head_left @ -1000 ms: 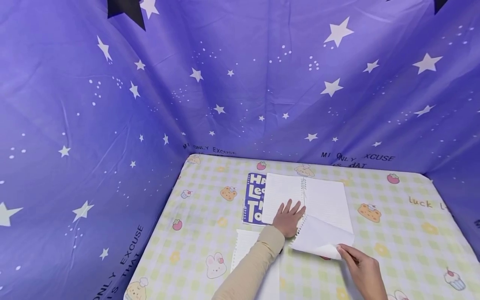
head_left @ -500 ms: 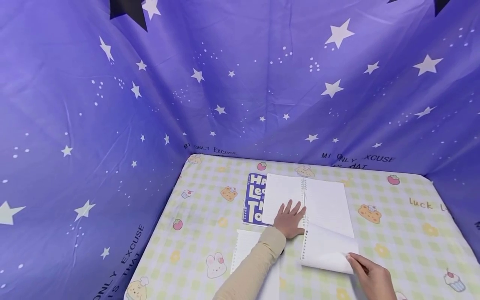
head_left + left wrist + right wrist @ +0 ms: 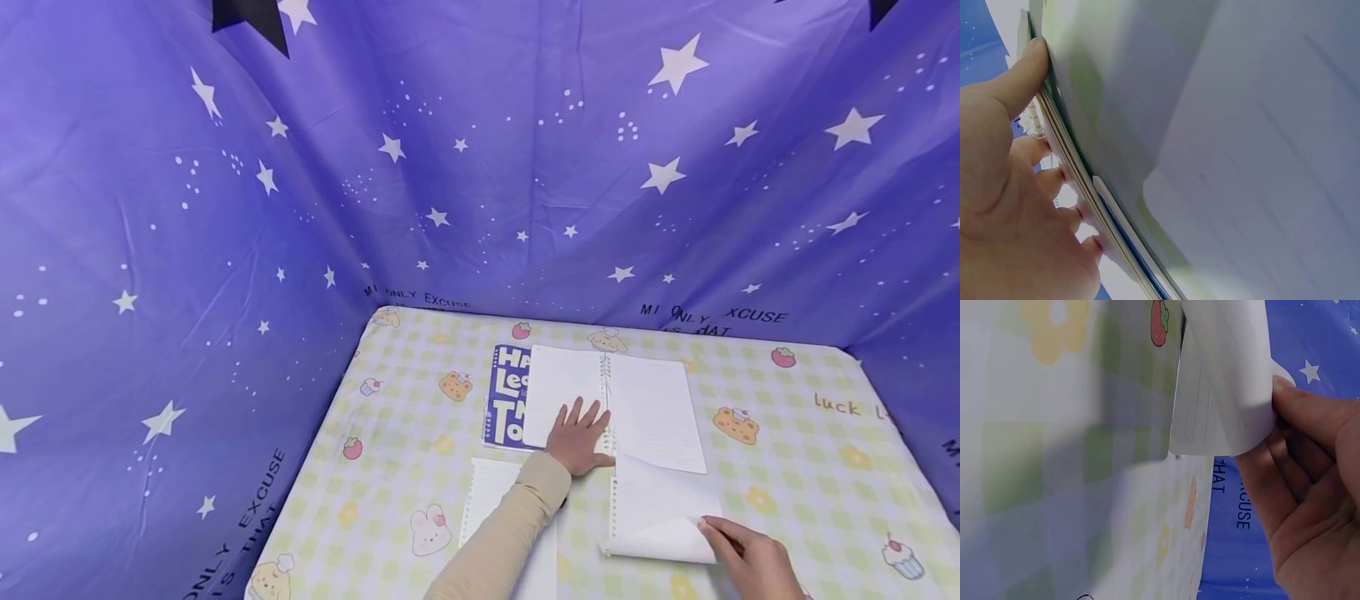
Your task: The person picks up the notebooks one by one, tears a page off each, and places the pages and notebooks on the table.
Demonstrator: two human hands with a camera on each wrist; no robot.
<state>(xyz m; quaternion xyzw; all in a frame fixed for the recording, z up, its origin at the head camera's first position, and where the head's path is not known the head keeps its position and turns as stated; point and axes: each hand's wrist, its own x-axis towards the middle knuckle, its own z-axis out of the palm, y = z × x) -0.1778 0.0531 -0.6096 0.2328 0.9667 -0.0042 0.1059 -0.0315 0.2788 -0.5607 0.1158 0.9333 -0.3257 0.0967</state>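
An open spiral notebook [image 3: 654,408] with white lined pages lies on the table. My left hand [image 3: 576,442] presses on its left page beside the wire coil [image 3: 606,379], fingers spread. In the left wrist view the thumb of that hand [image 3: 997,181] reaches along the notebook's lower edge. A loose paper sheet [image 3: 663,500], with a row of punched holes down its left side, overlaps the notebook's bottom edge. My right hand [image 3: 753,560] pinches its lower right corner between thumb and fingers. The sheet [image 3: 1235,369] curls up toward the fingers in the right wrist view.
Partly under the notebook is a blue cover [image 3: 507,396] with large white lettering. Another lined sheet [image 3: 491,492] lies below my left forearm [image 3: 502,542]. A checked cloth [image 3: 405,450] with cartoon prints covers the table. Purple star-printed curtains [image 3: 480,167] surround it.
The right hand has drawn the sheet down and to the right, away from the coil, and the sheet has turned straighter. The left hand keeps its place on the notebook.
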